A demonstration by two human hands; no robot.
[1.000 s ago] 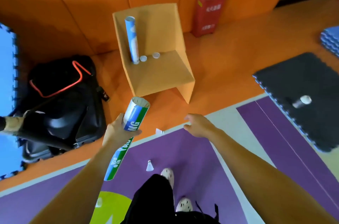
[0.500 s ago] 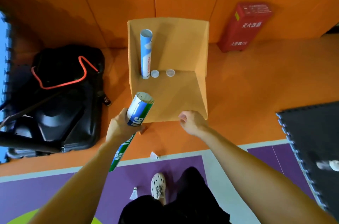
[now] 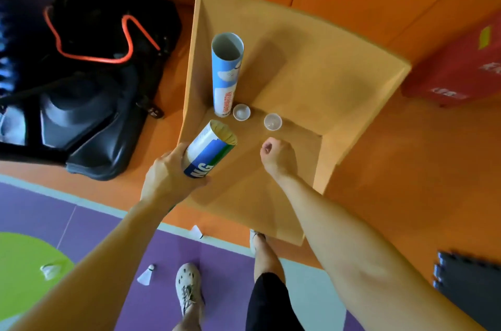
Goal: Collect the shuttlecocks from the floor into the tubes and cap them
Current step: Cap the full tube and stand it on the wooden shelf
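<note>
Blue-and-white tube [image 3: 227, 74] on tan chair [image 3: 311, 81].

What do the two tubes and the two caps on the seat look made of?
Held tube and standing tube: likely printed cardboard, with a matte pale inner wall and thin rim. Left cap and right cap: probably translucent plastic, whitish and see-through at the rims.

Left hand [image 3: 169, 177]: arm extended forward, fingers wrapped around a tube [image 3: 210, 151], thumb across its lower side, tube tilted with its open end up and away. Right hand [image 3: 279, 158]: arm extended forward, fingers curled loosely inward, holding nothing visible, hand apart from the tube.
</note>
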